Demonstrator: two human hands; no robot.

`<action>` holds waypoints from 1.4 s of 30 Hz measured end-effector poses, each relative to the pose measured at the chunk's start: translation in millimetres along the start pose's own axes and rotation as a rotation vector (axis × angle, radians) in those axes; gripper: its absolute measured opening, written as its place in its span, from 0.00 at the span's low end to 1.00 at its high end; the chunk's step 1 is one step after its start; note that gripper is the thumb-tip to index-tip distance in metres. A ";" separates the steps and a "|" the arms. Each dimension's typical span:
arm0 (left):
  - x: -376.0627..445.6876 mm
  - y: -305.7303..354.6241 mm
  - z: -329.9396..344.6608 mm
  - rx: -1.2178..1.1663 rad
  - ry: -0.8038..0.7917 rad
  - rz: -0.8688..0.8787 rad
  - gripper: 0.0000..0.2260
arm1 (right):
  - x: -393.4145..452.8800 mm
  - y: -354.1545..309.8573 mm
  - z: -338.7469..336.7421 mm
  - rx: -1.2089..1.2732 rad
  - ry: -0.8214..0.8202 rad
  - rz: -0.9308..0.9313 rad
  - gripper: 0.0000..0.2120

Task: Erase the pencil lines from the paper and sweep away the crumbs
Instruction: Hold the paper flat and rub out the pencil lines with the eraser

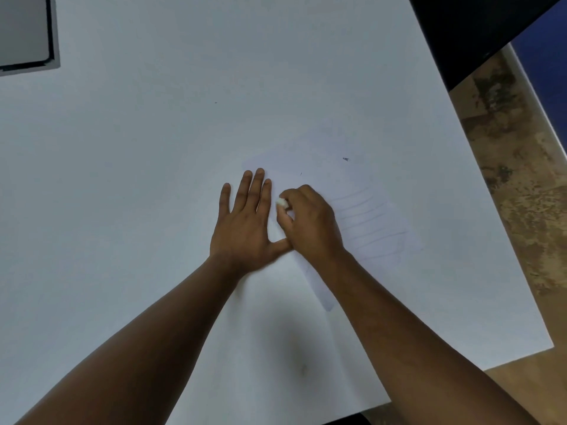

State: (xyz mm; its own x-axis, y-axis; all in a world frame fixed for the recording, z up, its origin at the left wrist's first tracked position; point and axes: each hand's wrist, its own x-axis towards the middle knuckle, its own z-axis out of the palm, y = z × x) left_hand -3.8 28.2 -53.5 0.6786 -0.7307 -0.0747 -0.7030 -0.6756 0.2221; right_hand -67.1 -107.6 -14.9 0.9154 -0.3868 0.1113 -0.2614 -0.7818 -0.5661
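- While the left hand (245, 222) lies flat with straight fingers, pinning the paper (362, 185) to the white table (122, 179), keep that pressure firm.
- Pinched in the curled right hand (310, 222), the small white eraser (282, 203) sits at the sheet's left edge.
- Faint pencil lines (365, 219) remain just right of it; short strokes away from the pinning hand should avoid creasing.

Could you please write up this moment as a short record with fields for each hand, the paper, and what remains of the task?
left hand: flat, fingers straight, pressing the paper down
right hand: pinches a small white eraser at the fingertips, beside the left fingers
paper: white sheet on a white table
pencil lines: faint strokes visible right of the right hand
crumbs: a dark speck near the sheet's far edge
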 end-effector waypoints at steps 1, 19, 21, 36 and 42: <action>0.4 0.5 -0.1 -0.009 0.003 -0.011 0.51 | 3.4 6.5 -4.6 -0.037 0.043 0.024 0.04; 2.3 2.0 0.7 0.002 -0.019 -0.037 0.52 | 32.1 44.3 -36.7 -0.205 0.245 0.344 0.08; 1.6 1.5 0.2 0.000 -0.014 -0.033 0.51 | 25.1 25.8 -26.1 -0.201 0.159 0.245 0.08; 0.1 1.5 0.3 0.003 0.008 -0.017 0.50 | -16.7 8.6 -17.4 -0.181 -0.123 -0.142 0.07; 1.6 2.1 -0.7 0.001 -0.008 -0.034 0.51 | 7.0 32.1 -37.8 -0.210 0.020 0.040 0.08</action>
State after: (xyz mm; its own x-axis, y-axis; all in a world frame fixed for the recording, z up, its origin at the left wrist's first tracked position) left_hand -4.1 25.7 -52.5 0.7003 -0.7082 -0.0898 -0.6799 -0.7000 0.2183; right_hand -80.6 -153.8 -1.4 0.8974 -0.4273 0.1095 -0.3573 -0.8497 -0.3877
